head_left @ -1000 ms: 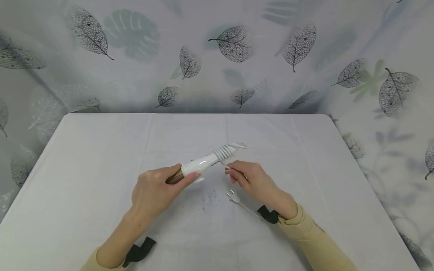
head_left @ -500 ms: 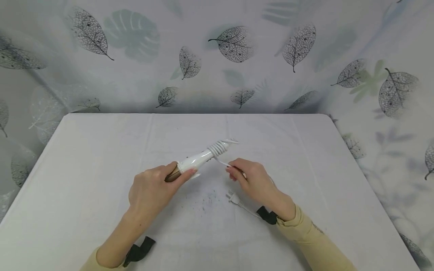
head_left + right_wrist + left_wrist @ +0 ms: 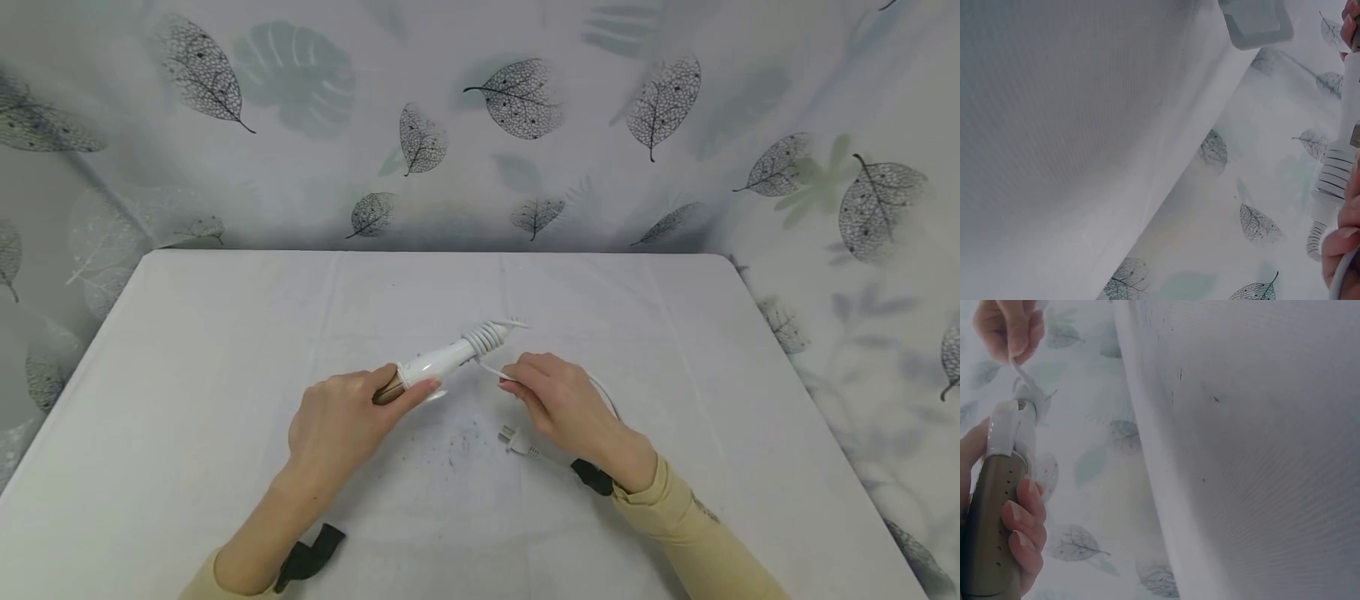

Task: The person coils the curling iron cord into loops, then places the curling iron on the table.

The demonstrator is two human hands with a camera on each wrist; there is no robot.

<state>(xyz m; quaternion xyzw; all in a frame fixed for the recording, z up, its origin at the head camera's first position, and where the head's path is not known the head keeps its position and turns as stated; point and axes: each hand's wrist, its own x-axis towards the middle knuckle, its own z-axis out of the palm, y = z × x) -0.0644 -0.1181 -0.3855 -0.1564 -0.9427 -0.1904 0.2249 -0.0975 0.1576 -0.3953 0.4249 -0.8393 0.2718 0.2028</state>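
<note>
A hair styling iron with a glossy white handle is held at a slant over the middle of the table. Its bronze barrel, dotted with small holes, lies in the grip of my left hand. White cord is wound in several turns round the handle's far end. From those turns a short length of cord runs to my right hand, which pinches it between thumb and fingers. Beyond that hand the cord arcs toward the wrist. Below it is a two-pin plug. The left palm is hidden.
A white cloth covers the table, with dark specks in front of the iron. Behind rises a leaf-patterned curtain. Black straps hang at both wrists. The right wrist view catches part of the white plug.
The iron shifted left, then slightly back right. More cord shows between its handle and my right hand, and a loop now bows out behind that hand. The plug has turned slightly.
</note>
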